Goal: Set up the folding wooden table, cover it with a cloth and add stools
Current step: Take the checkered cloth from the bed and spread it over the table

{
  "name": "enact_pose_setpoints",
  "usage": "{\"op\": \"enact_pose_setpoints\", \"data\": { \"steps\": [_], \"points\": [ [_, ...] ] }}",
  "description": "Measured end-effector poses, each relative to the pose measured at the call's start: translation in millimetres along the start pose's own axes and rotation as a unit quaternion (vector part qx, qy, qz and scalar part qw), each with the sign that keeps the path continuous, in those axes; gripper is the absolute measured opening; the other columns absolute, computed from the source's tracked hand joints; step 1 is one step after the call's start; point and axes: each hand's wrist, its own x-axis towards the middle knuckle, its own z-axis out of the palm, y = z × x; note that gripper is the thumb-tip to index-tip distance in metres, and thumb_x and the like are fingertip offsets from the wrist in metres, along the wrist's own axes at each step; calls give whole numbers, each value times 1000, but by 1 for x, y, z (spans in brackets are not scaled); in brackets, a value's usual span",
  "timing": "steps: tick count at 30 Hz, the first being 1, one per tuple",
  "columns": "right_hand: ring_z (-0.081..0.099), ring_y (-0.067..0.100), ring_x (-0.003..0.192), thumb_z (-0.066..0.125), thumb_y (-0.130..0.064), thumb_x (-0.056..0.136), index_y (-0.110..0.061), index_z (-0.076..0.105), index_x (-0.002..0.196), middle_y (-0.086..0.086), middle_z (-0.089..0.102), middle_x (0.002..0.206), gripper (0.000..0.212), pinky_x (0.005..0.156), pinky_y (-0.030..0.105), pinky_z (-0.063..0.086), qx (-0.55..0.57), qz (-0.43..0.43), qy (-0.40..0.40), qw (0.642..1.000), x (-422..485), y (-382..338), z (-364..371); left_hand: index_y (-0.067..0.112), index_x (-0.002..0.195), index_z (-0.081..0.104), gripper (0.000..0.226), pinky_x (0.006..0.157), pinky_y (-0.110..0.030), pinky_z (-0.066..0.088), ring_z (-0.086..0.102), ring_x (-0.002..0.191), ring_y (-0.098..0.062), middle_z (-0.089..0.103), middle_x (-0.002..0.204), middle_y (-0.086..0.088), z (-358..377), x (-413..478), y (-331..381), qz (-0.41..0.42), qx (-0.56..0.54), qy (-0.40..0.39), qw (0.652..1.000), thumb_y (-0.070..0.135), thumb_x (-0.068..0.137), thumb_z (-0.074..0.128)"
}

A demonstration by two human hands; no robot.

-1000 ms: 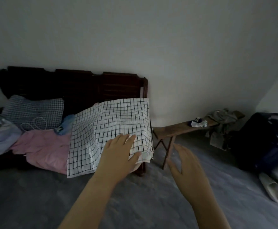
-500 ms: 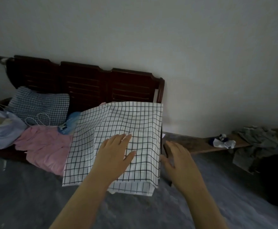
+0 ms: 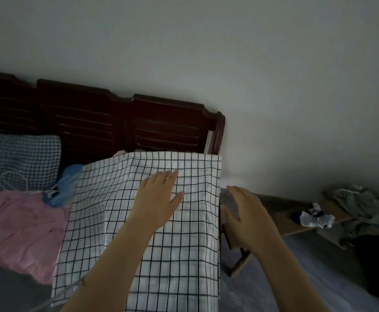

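A white cloth with a black grid (image 3: 116, 221) hangs over the right end of a dark wooden bench seat (image 3: 166, 127). My left hand (image 3: 159, 199) hovers over or lies on the cloth with fingers straight; contact is unclear. My right hand (image 3: 249, 212) is held out with fingers spread just past the cloth's right edge, above a low wooden bench (image 3: 296, 224). It holds nothing. No folding table or stool can be made out.
Pink fabric (image 3: 22, 230), a blue checked pillow (image 3: 19, 158) and a blue item (image 3: 68, 183) lie on the seat to the left. On the low bench at the right lie a crumpled sock (image 3: 314, 216) and grey clothes (image 3: 364, 206). Grey floor (image 3: 285, 289) below.
The view has closed in on the cloth, which now fills more of the frame. Both hands have come nearer to it, the right one reaching its right edge.
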Motion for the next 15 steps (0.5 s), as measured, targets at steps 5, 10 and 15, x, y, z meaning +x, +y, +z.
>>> {"op": "enact_pose_setpoints", "data": {
  "steps": [5, 10, 15],
  "points": [
    [29, 12, 137, 48, -39, 94, -20, 30, 144, -3, 35, 149, 56, 109, 25, 23, -1, 9, -21, 1000, 80, 26, 11, 18, 149, 17, 63, 116, -41, 16, 21, 141, -21, 31, 152, -3, 32, 81, -17, -21, 12, -24, 999, 48, 95, 34],
    [24, 14, 140, 49, -40, 94, -19, 26, 146, 0, 30, 152, 60, 113, 29, 20, 4, -12, -58, 998, 172, 65, 44, 16, 150, 12, 67, 117, -41, 8, 13, 144, -23, 22, 156, -6, 83, 149, -33, -54, 15, -40, 998, 48, 94, 29],
    [20, 18, 142, 47, -38, 94, -14, 25, 147, 5, 27, 153, 62, 116, 34, 19, 9, -43, -117, 992, 271, 112, 93, 17, 150, 2, 67, 115, -38, 0, 3, 145, -22, 10, 159, -5, 145, 211, -47, -104, 21, -67, 992, 46, 96, 29]
  ]
}}
